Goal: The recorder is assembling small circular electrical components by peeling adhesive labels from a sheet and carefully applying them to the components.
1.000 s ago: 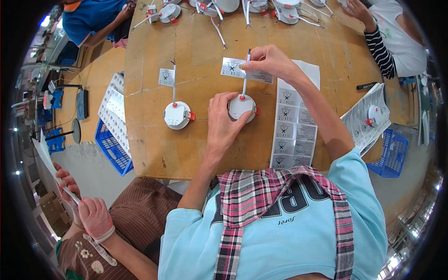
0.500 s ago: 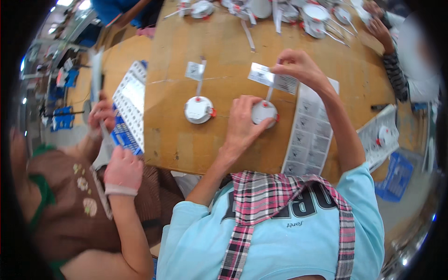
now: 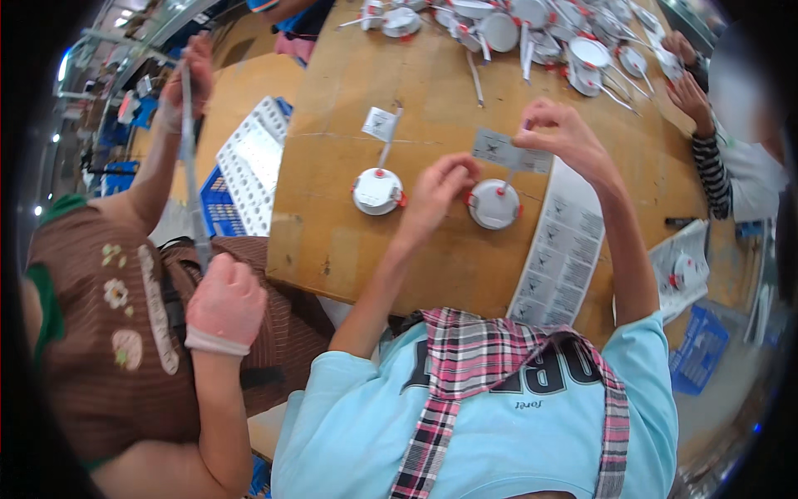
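A round white downlight [image 3: 495, 205] with red clips lies on the wooden table in front of me, its short white cable pointing away. My right hand [image 3: 564, 141] pinches the right part of a grey-white paper label [image 3: 496, 147] at the end of that cable. Just left of the downlight is my left hand [image 3: 440, 195], its fingers curled, close below the label's left end; I see nothing in it. Farther left lies a second downlight [image 3: 377, 191], with a folded white label [image 3: 380, 123] on its cable. A sheet of printed labels [image 3: 561, 249] lies by my right forearm.
A heap of white downlights [image 3: 532, 33] covers the table's far side. At left, a co-worker in pink gloves holds a long strip [image 3: 189, 166] near a perforated white panel [image 3: 249, 158] and blue basket [image 3: 218, 204]. Another person's hands [image 3: 688, 100] are at far right, beyond a blue crate [image 3: 700, 349].
My left hand has let go of the near downlight and moved up toward the label. The right hand still pinches the label, now turned. The co-worker at left has raised one hand with the strip.
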Demonstrator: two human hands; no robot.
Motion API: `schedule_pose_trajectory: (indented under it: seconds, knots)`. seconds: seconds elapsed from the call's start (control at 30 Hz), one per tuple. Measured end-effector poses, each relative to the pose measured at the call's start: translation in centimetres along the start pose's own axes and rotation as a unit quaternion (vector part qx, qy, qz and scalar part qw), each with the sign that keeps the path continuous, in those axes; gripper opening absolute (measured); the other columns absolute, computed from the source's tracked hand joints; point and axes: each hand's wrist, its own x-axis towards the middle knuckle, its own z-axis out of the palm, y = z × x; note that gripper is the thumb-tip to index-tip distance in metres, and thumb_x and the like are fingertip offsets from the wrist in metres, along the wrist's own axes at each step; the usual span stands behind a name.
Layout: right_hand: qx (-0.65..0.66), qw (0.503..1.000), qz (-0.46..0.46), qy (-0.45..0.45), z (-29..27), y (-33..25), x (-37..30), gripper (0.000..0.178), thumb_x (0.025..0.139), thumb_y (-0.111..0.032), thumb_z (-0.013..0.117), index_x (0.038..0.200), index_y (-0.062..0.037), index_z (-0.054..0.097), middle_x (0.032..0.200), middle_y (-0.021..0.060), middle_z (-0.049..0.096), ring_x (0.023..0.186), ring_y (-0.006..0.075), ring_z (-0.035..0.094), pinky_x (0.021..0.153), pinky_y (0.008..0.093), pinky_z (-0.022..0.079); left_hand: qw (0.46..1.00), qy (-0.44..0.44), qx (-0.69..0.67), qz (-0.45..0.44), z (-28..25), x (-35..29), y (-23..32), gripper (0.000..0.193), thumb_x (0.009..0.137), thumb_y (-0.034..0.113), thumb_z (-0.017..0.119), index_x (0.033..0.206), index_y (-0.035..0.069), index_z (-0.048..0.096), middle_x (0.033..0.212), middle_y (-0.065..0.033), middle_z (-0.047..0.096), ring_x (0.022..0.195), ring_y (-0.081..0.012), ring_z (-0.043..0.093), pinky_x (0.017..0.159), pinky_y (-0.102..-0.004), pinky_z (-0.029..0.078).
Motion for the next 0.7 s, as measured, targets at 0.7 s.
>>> schedule_pose_trajectory:
  seconds: [0.7]
  knots:
    - [-0.063, 0.996, -0.061, 0.027, 0.3, -1.8, -1.5, 0.02, 0.075, -0.025, 0.076, 0.077, -0.0072, 0.067, 0.09, -0.0007, 0.05, 0.095, 0.0154, 0.047, 0.088, 0.0303, 0.036, 0.886, -0.341, -0.298, -0.099, 0.6, 11.0, -0.8, 0.035, 0.089, 0.018, 0.063, 0.116, -0.003, 0.057, 0.113, -0.0127, 0.061, 0.102, -0.0224, 0.062, 0.099, -0.0406, 0.049]
